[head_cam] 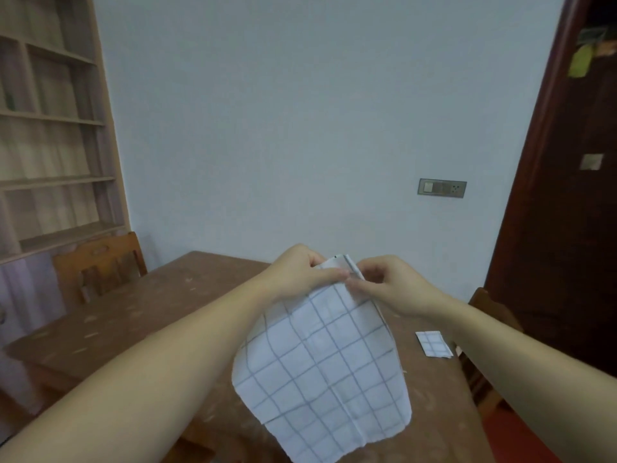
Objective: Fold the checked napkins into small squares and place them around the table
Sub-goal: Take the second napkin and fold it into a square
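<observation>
A white napkin with a grey check [320,372] hangs in the air over the brown wooden table [133,315]. My left hand [297,272] and my right hand [387,285] both pinch its top edge, close together, and the cloth drapes down toward me. A second checked napkin folded into a small square [433,344] lies flat on the table near its right edge, just beyond my right forearm.
A wooden chair [100,265] stands at the table's far left side, and part of another chair [484,305] shows at the right. A bookshelf [50,128] fills the left wall. A dark wooden door [567,195] is at the right.
</observation>
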A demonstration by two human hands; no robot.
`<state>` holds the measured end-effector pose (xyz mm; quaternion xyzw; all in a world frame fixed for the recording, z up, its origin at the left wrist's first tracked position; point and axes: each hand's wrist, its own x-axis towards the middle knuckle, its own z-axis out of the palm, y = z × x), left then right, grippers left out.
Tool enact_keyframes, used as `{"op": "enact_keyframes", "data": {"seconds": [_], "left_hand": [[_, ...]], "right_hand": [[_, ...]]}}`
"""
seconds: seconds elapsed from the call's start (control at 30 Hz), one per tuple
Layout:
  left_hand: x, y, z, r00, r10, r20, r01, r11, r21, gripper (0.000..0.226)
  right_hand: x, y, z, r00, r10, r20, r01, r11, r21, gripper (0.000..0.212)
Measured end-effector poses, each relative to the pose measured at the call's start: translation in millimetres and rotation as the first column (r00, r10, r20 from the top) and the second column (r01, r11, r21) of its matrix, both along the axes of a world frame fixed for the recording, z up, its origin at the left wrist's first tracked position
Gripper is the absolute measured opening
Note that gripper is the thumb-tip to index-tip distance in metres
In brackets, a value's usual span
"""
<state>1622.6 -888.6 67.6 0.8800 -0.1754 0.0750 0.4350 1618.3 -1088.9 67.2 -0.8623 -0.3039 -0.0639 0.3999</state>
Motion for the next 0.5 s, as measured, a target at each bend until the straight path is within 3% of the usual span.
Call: {"op": "enact_keyframes", "data": {"seconds": [0.1,0.2,0.27,0.5], "left_hand": [[1,6,6,0.999,-0.026,0.025,0.025,0.999,0.041,0.046],[0,16,16,0.998,-0.063,0.016,0.060,0.990,0.125,0.019],[-1,19,20,0.997,-0.055,0.046,0.046,0.984,0.174,0.015],[-5,6,30,0.989,0.008,0.148,-0.043,0.971,0.234,0.038]], "right_hand": [[-2,1,5,0.999,-0.019,0.040,0.021,0.998,-0.051,0.039],[1,-8,11,0.997,-0.061,0.050,0.059,0.997,0.049,0.039],[1,-13,13,0.998,-0.065,0.008,0.063,0.986,0.151,0.038],[-4,-9,21,0.978,-0.208,0.006,0.190,0.903,0.386,0.020]]}}
